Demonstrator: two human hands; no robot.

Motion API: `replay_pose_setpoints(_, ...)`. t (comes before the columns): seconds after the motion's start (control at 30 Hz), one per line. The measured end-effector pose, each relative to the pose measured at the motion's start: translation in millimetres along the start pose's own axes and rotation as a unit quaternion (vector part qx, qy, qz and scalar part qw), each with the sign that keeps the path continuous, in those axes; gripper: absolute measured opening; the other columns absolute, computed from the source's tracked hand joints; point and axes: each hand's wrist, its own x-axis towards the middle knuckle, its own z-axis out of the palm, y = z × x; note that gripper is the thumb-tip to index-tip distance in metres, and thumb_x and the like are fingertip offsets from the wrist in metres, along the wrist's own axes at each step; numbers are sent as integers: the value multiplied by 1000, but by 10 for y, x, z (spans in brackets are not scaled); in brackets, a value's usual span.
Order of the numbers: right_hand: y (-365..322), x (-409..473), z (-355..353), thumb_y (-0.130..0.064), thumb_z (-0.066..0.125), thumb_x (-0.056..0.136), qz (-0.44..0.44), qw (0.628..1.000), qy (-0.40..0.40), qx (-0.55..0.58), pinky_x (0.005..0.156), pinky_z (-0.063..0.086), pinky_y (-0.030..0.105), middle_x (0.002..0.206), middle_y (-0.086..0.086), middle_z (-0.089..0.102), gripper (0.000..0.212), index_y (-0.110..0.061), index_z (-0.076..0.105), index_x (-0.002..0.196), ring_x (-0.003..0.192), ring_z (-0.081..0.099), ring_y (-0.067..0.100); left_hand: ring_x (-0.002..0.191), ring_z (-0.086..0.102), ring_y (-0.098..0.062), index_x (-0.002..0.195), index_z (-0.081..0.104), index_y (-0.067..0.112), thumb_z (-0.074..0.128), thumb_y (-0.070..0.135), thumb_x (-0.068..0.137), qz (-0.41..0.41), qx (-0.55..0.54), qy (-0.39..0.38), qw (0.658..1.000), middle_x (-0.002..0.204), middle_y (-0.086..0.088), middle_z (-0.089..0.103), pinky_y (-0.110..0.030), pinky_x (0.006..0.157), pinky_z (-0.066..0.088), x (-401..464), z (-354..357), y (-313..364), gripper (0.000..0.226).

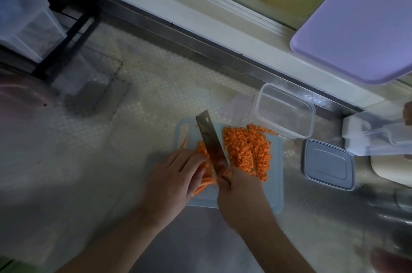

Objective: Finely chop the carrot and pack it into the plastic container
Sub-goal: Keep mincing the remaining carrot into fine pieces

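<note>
- While pressed onto the uncut carrot strips (204, 180) with fingers curled over them, left hand (176, 174) lies at the 9 o'clock side of the cleaver (211, 148), grip clamped on the strips.
- Wrapped round the cleaver's handle at the blade's near end: right hand (242, 197), grip closed tight on it.
- Blade standing on the pale blue cutting board (276, 183), running from 6 toward 12 o'clock, edge down between strips and dice.
- Heaped at 3 o'clock of the blade, on the board: finely chopped carrot (247, 150), a broad orange pile.
- A few stray slivers near the board's handle slot at 10 o'clock.
- Sitting open on the table (145, 105) just beyond the board's 1 o'clock corner: clear plastic container (284, 110), no carrot visible inside.
- Lying flat at 3 o'clock of the board, just apart from it: grey-blue lid (328, 164).
- Leaning overhead at 1 o'clock, against the window ledge: lilac board (361, 27).
</note>
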Motion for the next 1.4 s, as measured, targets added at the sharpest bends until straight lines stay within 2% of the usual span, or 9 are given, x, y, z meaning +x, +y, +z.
replay_pose_setpoints(0.13, 43, -98, -107, -24, 54, 100, 20, 1000, -7, -1, 56, 50, 29, 71, -9, 57, 22, -30, 55, 79, 66, 58, 7, 110, 62, -17, 120, 68, 15, 61, 34, 105, -23, -5, 4, 1000, 116, 3, 66, -31, 88, 56, -31, 11, -3, 26)
replay_pose_setpoints(0.23, 26, -131, -141, -26, 54, 101, 27, 1000, -12, -9, 62, 53, 30, 72, -10, 54, 28, -32, 47, 74, 66, 55, 7, 112, 63, -17, 113, 69, 15, 61, 34, 105, -19, -10, 2, 1000, 118, 3, 66, -32, 92, 54, -24, 12, 2, 22)
replay_pose_setpoints(0.33, 1, -140, -118, -26, 54, 101, 16, 1000, -12, -7, 67, 53, 31, 74, -13, 52, 22, -34, 48, 81, 67, 52, 5, 110, 64, -19, 108, 70, 14, 59, 29, 106, -5, -19, -1, 1000, 117, 3, 67, -33, 93, 54, -16, 3, 1, 19)
replay_pose_setpoints(0.43, -3, -127, -71, -26, 53, 101, 9, 1000, -16, -8, 67, 51, 28, 74, -14, 51, 10, -30, 59, 94, 67, 50, 5, 110, 63, -19, 107, 69, 14, 56, 27, 108, -4, -23, -8, 1000, 118, 3, 65, -31, 93, 53, -13, 4, -2, 19)
replay_pose_setpoints(0.57, -1, -87, -31, -25, 51, 102, 19, 999, -30, -27, 67, 46, 24, 76, -15, 48, 14, -27, 64, 107, 68, 49, 5, 109, 61, -18, 105, 69, 13, 57, 25, 106, -1, -20, -10, 1000, 118, 2, 63, -27, 94, 49, -12, 13, -7, 17)
replay_pose_setpoints(0.87, -74, 47, 123, -12, 50, 89, 73, 992, -77, -71, 58, 48, 27, 84, -1, 61, 12, -20, 59, 90, 72, 59, 14, 96, 59, -20, 94, 68, 12, 59, 23, 105, 19, 28, 3, 999, 100, 0, 62, -35, 76, 54, -16, 25, -15, 18)
replay_pose_setpoints(1.07, -47, 12, 191, -19, 47, 93, 38, 998, -28, -30, 66, 55, 33, 80, -6, 60, 14, -25, 58, 88, 75, 60, 15, 95, 59, -23, 94, 66, 11, 62, 21, 103, 30, 29, -1, 999, 100, 0, 60, -31, 80, 49, -21, 24, -28, 14)
replay_pose_setpoints(1.23, 53, -57, 77, -21, 51, 100, 10, 1000, -2, -1, 53, 38, 13, 71, -12, 56, 18, -28, 57, 84, 64, 51, 4, 99, 60, -21, 98, 67, 14, 53, 27, 109, -5, 17, -21, 1000, 102, 1, 60, -38, 79, 55, -26, 22, -9, 22)
replay_pose_setpoints(1.4, 37, -126, -58, -24, 51, 101, 4, 1000, -9, -20, 49, 34, 12, 70, -12, 53, 23, -29, 52, 79, 63, 51, 2, 100, 59, -23, 101, 67, 12, 53, 24, 109, 0, 18, -20, 1000, 104, -2, 59, -38, 84, 54, -37, 26, -6, 20)
